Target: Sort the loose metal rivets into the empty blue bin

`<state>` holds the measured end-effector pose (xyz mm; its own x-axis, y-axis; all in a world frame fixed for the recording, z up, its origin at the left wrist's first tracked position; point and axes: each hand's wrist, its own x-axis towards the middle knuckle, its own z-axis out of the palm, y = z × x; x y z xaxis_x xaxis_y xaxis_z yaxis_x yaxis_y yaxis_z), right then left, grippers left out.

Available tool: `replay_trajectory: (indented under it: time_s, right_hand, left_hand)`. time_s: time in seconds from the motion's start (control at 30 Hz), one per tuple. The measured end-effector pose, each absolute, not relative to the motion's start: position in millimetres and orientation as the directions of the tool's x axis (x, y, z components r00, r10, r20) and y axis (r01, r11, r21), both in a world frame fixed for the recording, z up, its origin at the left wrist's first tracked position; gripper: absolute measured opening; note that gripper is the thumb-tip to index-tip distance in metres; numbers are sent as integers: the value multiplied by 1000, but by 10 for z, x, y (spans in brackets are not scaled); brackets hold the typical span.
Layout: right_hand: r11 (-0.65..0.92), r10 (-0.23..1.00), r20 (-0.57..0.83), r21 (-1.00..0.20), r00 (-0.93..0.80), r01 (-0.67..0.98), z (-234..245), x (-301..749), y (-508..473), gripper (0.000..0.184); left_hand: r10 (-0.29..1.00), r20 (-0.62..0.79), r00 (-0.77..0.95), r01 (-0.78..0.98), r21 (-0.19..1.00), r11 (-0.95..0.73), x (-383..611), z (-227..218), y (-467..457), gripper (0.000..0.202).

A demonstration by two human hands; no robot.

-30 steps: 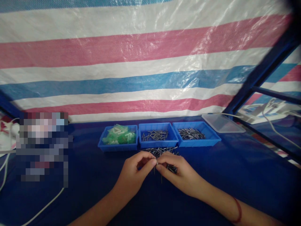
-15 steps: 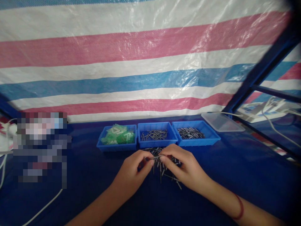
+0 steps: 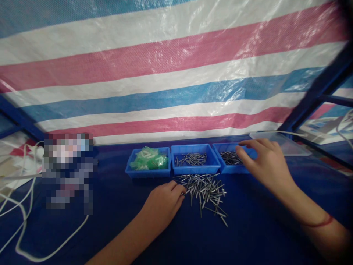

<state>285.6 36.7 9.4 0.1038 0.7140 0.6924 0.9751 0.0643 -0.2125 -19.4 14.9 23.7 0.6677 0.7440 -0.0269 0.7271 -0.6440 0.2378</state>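
Observation:
A loose pile of pop rivets [image 3: 205,189], thin metal pins with thicker pale sleeves, lies on the blue tabletop. My left hand [image 3: 167,200] is at the pile's left edge, its fingertips pinched together on a rivet that they mostly hide. Over the right blue bin [image 3: 234,168] hovers my right hand [image 3: 264,162], thumb and forefinger apart, with nothing visible between them. Dark rivets [image 3: 230,157] lie in that bin, partly covered by the hand. The middle blue bin [image 3: 195,169] holds more rivets [image 3: 194,159].
The left blue bin [image 3: 149,172] contains green-tinted plastic packets [image 3: 150,158]. A translucent lid [image 3: 292,145] lies behind my right hand. White cables [image 3: 52,257] trail across the left side. A striped tarp [image 3: 165,84] hangs behind, with blue frame bars [image 3: 317,88] at the right.
My hands were together over the pile with a rivet between their fingertips. My right hand has moved right to the right bin and opened; my left has dropped to the pile's edge.

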Motion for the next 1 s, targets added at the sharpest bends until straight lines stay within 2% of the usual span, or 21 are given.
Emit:
replay_trajectory:
  time_s: [0.13,0.23,0.37,0.47,0.57,0.67,0.73,0.83,1.0]
  right_hand:
    - [330,690,721,-234,-64,915,143,2404,165,17]
    - [520,692,683,-247,-234,818,139,2079,-2,12]
    - [629,713,576,-275,-399,727,59,1843,-115,13]
    - [634,738,525,-326,-424,701,19,1783,-128,15]
    - [622,766,521,-450,-377,641,9,1765,-122,15]
    - [524,841,499,-650,-211,551,1,1761,-121,8]
    - [442,886,451,-754,-105,486,-4,1763,-123,10]
    - [382,919,386,-829,-75,409,2,1763,-127,14]
    - [354,935,337,-872,-111,337,28,1752,-135,14]
  left_hand:
    - [765,15,644,742,235,-628,-198,173,150,26]
    - [759,23,651,733,244,-635,-191,135,146,23]
    - [766,49,641,737,239,-632,-171,122,153,19]
    - [771,72,633,730,277,-625,-160,130,159,19]
    - [781,154,606,652,465,-598,-147,141,143,18]
    - [809,202,553,524,670,-526,-119,153,109,16]
    - [837,187,514,472,753,-458,-93,164,85,14]
    - [870,143,472,430,825,-368,-55,178,62,13]
    - [882,111,458,392,865,-313,-27,169,56,13]
